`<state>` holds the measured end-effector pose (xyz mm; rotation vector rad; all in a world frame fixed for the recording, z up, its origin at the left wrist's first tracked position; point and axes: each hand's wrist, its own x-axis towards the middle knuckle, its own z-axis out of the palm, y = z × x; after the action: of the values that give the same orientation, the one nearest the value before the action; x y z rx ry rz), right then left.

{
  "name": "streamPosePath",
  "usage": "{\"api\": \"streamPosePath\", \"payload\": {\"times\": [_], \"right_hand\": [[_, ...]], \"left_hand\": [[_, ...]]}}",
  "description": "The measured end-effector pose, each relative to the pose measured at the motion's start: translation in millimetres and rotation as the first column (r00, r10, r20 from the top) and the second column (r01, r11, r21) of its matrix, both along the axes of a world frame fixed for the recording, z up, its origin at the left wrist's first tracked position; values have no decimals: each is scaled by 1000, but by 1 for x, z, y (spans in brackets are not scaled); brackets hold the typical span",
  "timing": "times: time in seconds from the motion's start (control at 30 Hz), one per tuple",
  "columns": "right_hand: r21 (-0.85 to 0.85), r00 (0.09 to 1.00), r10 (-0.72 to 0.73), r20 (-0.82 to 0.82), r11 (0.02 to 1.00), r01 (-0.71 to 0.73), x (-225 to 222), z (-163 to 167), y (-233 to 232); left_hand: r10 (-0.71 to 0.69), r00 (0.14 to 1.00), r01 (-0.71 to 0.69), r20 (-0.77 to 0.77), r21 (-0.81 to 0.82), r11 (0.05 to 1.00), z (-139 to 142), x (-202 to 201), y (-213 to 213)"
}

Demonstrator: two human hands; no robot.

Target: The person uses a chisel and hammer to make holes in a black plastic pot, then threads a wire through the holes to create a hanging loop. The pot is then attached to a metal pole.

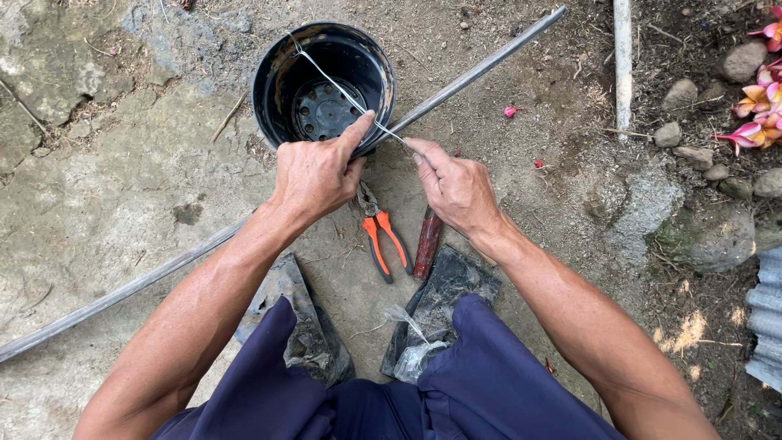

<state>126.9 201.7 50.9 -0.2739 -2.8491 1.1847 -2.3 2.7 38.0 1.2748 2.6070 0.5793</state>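
Below, we see the left hand (316,173) and right hand (456,189) each pinching a thin wire (342,88) stretched across the near rim of a black plastic pot (277,90). Orange-handled pliers (381,238) and a red-handled tool (427,243) lie on the ground just nearer, with a long grey pipe (481,67) running diagonally behind.

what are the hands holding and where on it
Both hold a thin wire running from the black pot rim: left hand pinches nearer the pot, right hand its free end.

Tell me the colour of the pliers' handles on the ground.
Orange handles on the metal pliers, seen in the head view.
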Motion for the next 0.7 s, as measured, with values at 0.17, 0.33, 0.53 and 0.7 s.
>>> {"api": "streamPosePath", "payload": {"times": [0.17, 0.33, 0.53, 0.7], "right_hand": [[-11, 994, 68, -85, 998, -69, -2, -7, 5], [-53, 994, 89, -69, 994, -92, -5, -12, -2], [-144, 996, 15, 89, 990, -2, -6, -6, -15], [-174, 995, 16, 94, 985, 1, -8, -5, -24]], "left_hand": [[-29, 999, 30, 19, -55, 998, 0, 0, 2], [-26, 1000, 26, 11, -11, 1000, -4, 1, 2], [-15, 1000, 14, 8, 43, 999, -10, 2, -1], [-25, 1000, 27, -19, 121, 992, -12, 2, -5]]}}
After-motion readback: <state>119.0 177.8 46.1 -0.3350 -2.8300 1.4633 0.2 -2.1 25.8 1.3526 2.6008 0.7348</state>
